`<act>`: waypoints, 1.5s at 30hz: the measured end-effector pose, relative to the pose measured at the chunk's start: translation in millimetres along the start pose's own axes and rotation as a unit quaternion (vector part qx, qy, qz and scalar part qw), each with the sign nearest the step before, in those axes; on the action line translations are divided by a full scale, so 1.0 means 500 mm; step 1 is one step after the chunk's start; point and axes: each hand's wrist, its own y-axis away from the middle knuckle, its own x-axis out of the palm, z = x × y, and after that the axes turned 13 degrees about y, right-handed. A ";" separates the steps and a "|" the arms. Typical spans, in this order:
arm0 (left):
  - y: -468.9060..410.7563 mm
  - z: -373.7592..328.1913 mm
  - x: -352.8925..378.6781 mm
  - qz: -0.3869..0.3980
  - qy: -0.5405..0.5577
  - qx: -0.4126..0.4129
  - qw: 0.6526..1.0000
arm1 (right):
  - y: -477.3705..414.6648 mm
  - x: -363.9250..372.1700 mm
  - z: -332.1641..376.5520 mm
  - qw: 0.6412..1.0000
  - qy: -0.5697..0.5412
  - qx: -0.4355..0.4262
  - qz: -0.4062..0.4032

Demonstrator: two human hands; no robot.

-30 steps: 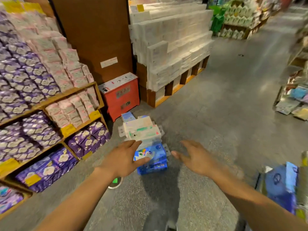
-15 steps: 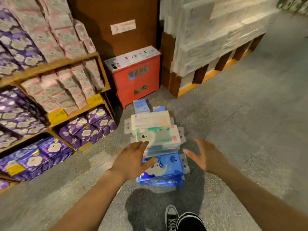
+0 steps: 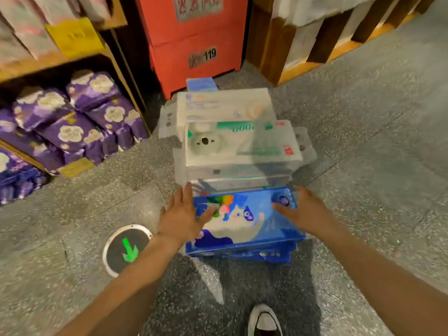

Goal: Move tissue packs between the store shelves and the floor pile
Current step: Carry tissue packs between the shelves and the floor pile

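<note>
I judge pickup under way: left hand (image 3: 180, 219) and right hand (image 3: 306, 213), fingers spread straight, flank the blue pack (image 3: 244, 224) at the floor pile's (image 3: 225, 110) near edge; next I squeeze, then lift.

We log a red box (image 3: 194, 44) marked 119, a wooden pallet (image 3: 265, 44) right of it, a green-arrow floor disc (image 3: 126, 249), one shoe (image 3: 264, 320).

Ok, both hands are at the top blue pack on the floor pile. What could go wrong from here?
The blue pack has a glossy wrapper; with the left hand and right hand only at its ends, it could slip.
The white packs stand close against its far edge; lifting may tip them.
The lower blue pack sits askew and may shift.
</note>
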 end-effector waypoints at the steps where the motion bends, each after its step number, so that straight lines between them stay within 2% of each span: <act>1: -0.017 0.020 0.030 -0.002 0.026 -0.017 1.000 | -0.024 0.024 -0.010 1.000 -0.009 0.009 0.004; 5: -0.056 0.076 0.116 -0.005 0.083 -0.051 0.995 | -0.076 0.080 -0.026 0.997 -0.061 0.049 0.028; 9: -0.065 0.095 0.143 0.012 0.218 -0.147 0.965 | -0.095 0.119 -0.036 0.974 -0.226 0.009 0.032; 15: -0.013 0.062 0.086 -0.067 0.327 -0.130 0.934 | -0.053 0.099 -0.025 0.942 -0.336 -0.007 0.018; 21: 0.138 -0.020 -0.196 -0.152 0.346 -0.103 0.920 | 0.120 -0.127 0.098 0.928 -0.364 -0.060 -0.051; 28: 0.404 -0.141 -0.606 -0.203 0.349 -0.076 0.912 | 0.399 -0.468 0.253 0.934 -0.317 -0.140 -0.092; 34: 0.666 -0.224 -0.897 -0.254 0.366 -0.059 0.893 | 0.686 -0.742 0.374 0.932 -0.286 -0.192 -0.112; 39: 0.875 -0.277 -1.054 -0.312 0.372 -0.064 0.872 | 0.863 -0.895 0.447 0.914 -0.305 -0.262 -0.051; 42: 0.989 -0.298 -1.109 -0.359 0.380 -0.080 0.849 | 0.929 -0.947 0.493 0.891 -0.329 -0.306 -0.063; 45: 1.110 -0.303 -1.119 -0.411 0.385 -0.105 0.820 | 0.988 -0.959 0.537 0.879 -0.308 -0.360 -0.055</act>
